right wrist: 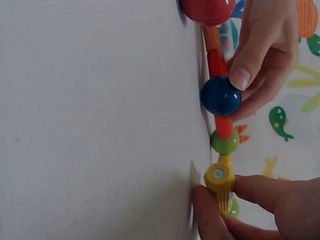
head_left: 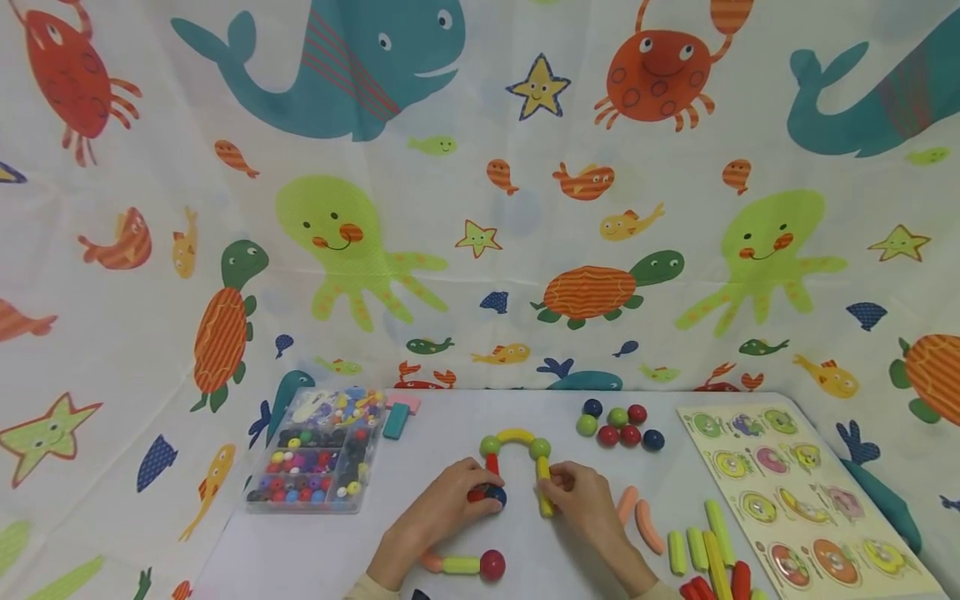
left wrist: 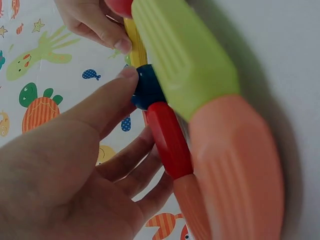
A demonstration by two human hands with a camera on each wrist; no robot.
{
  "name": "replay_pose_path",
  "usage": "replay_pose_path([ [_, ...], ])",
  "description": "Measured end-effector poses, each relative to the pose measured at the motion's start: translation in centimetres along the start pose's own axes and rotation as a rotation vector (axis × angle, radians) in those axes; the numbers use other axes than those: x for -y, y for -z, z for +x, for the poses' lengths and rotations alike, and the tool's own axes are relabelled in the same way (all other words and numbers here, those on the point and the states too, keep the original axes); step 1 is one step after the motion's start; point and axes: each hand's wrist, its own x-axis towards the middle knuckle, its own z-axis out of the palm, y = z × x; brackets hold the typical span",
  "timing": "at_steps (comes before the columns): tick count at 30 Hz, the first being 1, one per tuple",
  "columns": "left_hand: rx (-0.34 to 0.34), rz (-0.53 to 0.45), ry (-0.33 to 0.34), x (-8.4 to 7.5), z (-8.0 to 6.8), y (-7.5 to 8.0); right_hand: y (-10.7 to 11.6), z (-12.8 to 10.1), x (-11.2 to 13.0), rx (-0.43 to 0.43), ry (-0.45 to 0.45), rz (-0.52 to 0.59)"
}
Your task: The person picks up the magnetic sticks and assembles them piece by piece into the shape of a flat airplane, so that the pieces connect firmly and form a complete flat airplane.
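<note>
Sea-creature fabric (head_left: 480, 208), printed with whales, crabs and octopuses, hangs behind and beside a white table (head_left: 450, 425). On it stands an arch of toy pieces: a curved yellow plastic rod (head_left: 515, 435) joins two green balls (head_left: 490, 445), and a leg runs down from each ball.

The left hand (head_left: 442, 504) has its fingers curled at the foot of the left leg, thumb tip pressed on a dark blue ball (head_left: 496, 496) that sits on the end of a short red plastic rod (head_left: 491, 464). The right hand (head_left: 581, 496) pinches the straight yellow plastic rod (head_left: 543, 492) forming the right leg, thumb and fingers closed round its lower end.

Near the left wrist lies a separate chain: an orange rod, a light green rod (head_left: 460, 566) and a red ball (head_left: 492, 564). Loose red, green and blue balls (head_left: 619, 423) sit behind the arch, more coloured rods (head_left: 701, 550) lie right of the right hand, a wooden peg puzzle board (head_left: 802, 492) lies farther right, and a clear compartment box of beads (head_left: 318, 454) lies left.
</note>
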Motion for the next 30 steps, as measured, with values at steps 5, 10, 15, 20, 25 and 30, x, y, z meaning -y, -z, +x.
replay_pose_path([
  [5, -0.003, 0.003, -0.013, 0.0, 0.0, 0.2, 0.0, 0.1, 0.2, -0.001, 0.03, -0.034],
  [10, -0.004, -0.011, -0.021, 0.1, -0.1, 0.2, 0.4, 0.1, 0.2, -0.007, 0.046, -0.063],
  [15, -0.003, -0.003, -0.027, 0.2, -0.1, 0.1, 2.4, 0.3, -0.4, -0.072, 0.033, -0.037],
  [20, 0.0, -0.006, -0.021, 0.1, -0.1, 0.1, 5.9, 1.4, -2.0, -0.184, 0.062, -0.013],
  [25, 0.003, -0.008, -0.015, 0.1, -0.1, 0.2, 9.2, 2.7, -3.9, -0.283, 0.073, -0.037],
  [30, 0.002, -0.004, -0.016, 0.1, -0.1, 0.2, 11.5, 3.7, -5.7, -0.374, 0.097, -0.067],
])
